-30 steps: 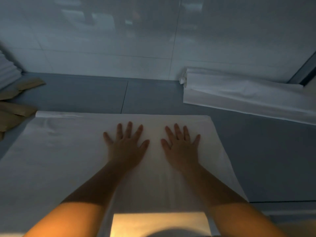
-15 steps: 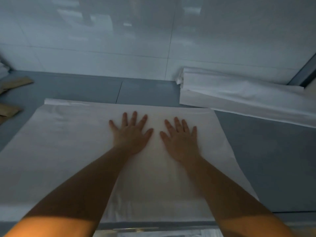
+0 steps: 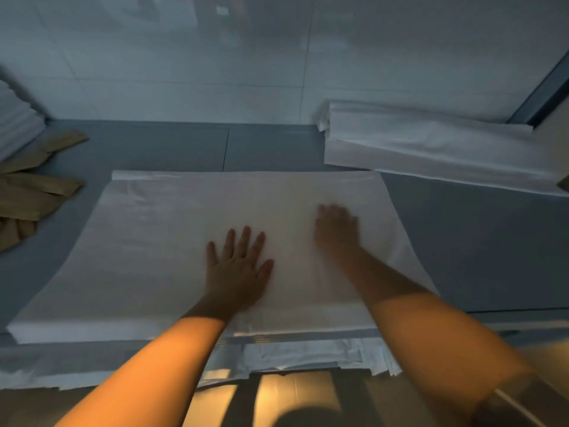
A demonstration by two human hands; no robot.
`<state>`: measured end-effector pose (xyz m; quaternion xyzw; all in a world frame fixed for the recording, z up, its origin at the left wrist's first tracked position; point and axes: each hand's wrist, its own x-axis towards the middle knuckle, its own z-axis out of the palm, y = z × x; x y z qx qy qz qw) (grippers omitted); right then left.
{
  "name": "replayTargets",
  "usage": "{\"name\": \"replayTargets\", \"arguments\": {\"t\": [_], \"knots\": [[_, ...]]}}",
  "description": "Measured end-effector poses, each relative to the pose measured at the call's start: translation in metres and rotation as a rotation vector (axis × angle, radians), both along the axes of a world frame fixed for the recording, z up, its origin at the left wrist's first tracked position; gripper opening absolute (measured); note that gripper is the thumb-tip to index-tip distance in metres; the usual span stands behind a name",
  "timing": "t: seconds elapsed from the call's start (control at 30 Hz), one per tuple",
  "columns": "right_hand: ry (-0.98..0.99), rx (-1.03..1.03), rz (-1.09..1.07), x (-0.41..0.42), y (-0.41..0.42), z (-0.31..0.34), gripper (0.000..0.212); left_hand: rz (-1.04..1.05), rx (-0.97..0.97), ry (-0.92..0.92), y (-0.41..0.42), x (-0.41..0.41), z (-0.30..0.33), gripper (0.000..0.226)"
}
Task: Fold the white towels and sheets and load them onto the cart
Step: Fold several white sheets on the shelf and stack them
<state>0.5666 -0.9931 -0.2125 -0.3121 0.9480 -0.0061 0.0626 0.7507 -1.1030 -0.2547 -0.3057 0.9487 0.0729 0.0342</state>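
Note:
A folded white sheet [image 3: 172,241] lies flat on the grey table [image 3: 477,248] in front of me. My left hand [image 3: 235,269] presses on its middle with fingers spread and straight. My right hand [image 3: 337,229] rests on the sheet further right and further away; it is blurred by motion, and its fingers look straight. A second white sheet [image 3: 431,149], loosely folded into a long strip, lies along the wall at the back right.
Brown paper bags [image 3: 30,192] are scattered at the table's left edge, with a white stack [image 3: 15,127] behind them. More white fabric [image 3: 308,352] hangs under the sheet at the table's near edge. A tiled wall [image 3: 277,57] closes off the far side.
My right hand has slid to the right and away across the sheet. My left hand has stayed pressed near the middle. The view has pulled back, showing the near table edge.

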Motion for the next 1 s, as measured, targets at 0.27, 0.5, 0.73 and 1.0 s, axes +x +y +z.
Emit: {"name": "replayTargets", "arguments": {"t": [0.27, 0.5, 0.73, 1.0], "knots": [[0.062, -0.055, 0.070, 0.033, 0.061, -0.025, 0.055, -0.025, -0.069, 0.129, 0.002, 0.012, 0.004, 0.059], [-0.034, 0.026, -0.134, -0.001, 0.121, -0.013, 0.056, 0.063, 0.025, -0.017, 0.002, 0.040, 0.018, 0.063], [-0.070, -0.176, 0.161, 0.119, 0.050, -0.022, 0.050, 0.029, 0.023, 0.024, 0.088, 0.024, 0.022, 0.054], [-0.005, -0.108, 0.078, 0.100, 0.074, -0.028, 0.050, 0.075, -0.046, 0.010, 0.077, 0.039, 0.006, 0.055]]}}
